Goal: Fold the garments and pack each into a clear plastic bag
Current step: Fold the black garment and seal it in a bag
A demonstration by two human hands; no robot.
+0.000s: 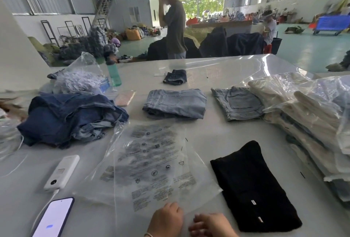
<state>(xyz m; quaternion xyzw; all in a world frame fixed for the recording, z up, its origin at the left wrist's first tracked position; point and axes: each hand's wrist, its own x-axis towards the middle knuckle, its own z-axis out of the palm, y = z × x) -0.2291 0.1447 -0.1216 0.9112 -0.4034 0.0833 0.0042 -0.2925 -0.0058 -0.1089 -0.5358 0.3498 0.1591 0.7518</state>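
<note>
While near edge of clear plastic bag (151,163) is pinched by curled left hand (166,219) and right hand (208,224), bag lies flat on white table (208,134). Folded black garment (251,185) placed just right of bag. Beyond, folded light denim shorts (175,103) seen; packed bags (310,123) stacked at right.

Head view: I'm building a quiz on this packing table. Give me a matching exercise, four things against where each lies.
Things:
1. black garment
2. phone
3. green bottle
4. clear bag

Places:
A. near left corner, screen lit
B. under both hands' fingers, at the near edge
C. right of the bag, folded flat
D. far left, upright beside a bag of scraps

Pairs: 1-C, 2-A, 3-D, 4-B
</note>
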